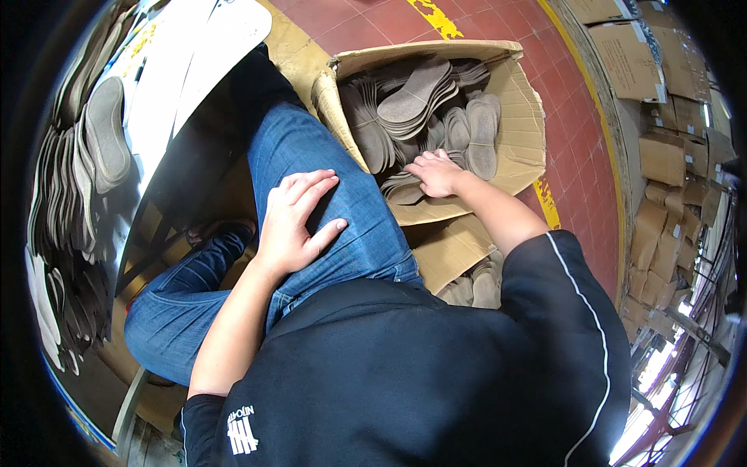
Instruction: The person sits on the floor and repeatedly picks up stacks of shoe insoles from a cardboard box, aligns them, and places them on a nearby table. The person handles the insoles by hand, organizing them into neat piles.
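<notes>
Red floor tiles [580, 148] are spreading beyond and to the right of the right grip [437, 173], a worn yellow line [548, 204] is running across them, and piled cartons [661, 158] are standing farther off on that same side. Around the right grip, a cardboard box [523, 136] is holding stacks of grey-brown insoles [412, 97]. The grip is reaching into the near part of this box, its fingers bending loosely over a low insole stack [401, 191] just to its left; the fingertips are partly hiding among the insoles, so I cannot tell whether they are pinching any. Larger stacks are lying just beyond this grip, and a narrow one is lying to its right. On the wearer's side of it, loose insoles [485, 284] are showing beside a cardboard flap [450, 251]. The left grip [292, 220] is resting palm down on blue jeans [362, 233], fingers and thumb spreading, holding nothing. Well to its left, a white tabletop [198, 47] is carrying an insole pile [107, 128] near its edge.
</notes>
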A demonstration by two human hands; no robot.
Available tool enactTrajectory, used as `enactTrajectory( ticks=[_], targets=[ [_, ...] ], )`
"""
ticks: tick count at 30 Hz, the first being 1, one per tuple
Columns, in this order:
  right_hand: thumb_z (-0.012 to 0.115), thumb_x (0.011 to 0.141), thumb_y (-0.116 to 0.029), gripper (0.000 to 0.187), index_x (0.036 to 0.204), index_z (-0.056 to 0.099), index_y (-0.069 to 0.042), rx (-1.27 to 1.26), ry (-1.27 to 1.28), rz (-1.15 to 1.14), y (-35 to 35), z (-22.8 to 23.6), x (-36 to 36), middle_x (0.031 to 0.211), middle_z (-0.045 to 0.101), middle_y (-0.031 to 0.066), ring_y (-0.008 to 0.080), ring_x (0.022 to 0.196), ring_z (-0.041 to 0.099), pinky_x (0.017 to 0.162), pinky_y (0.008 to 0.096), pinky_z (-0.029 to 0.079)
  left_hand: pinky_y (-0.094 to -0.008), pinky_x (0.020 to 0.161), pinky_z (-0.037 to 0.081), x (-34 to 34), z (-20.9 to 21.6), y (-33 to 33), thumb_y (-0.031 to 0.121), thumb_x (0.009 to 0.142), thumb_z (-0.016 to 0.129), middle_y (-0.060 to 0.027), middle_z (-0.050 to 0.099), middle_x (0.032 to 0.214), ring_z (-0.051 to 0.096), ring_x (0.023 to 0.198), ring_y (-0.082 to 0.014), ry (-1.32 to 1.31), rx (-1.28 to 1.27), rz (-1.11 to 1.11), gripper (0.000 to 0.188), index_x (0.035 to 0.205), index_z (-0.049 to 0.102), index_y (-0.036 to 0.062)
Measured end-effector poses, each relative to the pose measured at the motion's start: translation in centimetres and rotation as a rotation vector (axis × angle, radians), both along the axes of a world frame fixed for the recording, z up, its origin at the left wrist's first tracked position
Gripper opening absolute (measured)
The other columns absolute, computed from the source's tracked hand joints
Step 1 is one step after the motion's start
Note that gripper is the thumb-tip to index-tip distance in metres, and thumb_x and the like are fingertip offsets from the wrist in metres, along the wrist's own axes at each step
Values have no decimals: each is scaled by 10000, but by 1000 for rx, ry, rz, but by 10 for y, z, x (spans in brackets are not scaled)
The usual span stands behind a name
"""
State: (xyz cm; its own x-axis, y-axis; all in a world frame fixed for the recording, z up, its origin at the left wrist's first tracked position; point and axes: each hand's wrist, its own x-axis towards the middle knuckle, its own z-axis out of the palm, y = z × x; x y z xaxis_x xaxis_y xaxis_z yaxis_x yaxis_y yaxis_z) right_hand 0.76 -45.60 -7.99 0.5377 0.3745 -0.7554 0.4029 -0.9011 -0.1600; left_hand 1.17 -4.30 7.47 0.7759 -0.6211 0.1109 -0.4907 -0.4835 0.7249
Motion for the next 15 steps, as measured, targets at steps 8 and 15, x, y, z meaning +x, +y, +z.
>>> enactTrajectory(
  ticks=[8,15],
  targets=[
    [729,984,-643,875,1710,507,-207,-95,-35,5,26,3,-6,1621,502,208,435,1651,325,1307,874,35,-482,1154,471,-1,0,3,352,922,879,-138,700,1525,640,1380,-366,6,-27,11,643,1461,706,45],
    [888,856,-592,1014,1722,506,-227,-179,-76,-279,51,6,-15,1799,322,277,509,1738,128,1365,775,12,-491,1142,481,-1,-5,6,353,931,876,-150,708,1515,644,1381,-372,-8,-73,8,630,1451,707,41]
  ],
)
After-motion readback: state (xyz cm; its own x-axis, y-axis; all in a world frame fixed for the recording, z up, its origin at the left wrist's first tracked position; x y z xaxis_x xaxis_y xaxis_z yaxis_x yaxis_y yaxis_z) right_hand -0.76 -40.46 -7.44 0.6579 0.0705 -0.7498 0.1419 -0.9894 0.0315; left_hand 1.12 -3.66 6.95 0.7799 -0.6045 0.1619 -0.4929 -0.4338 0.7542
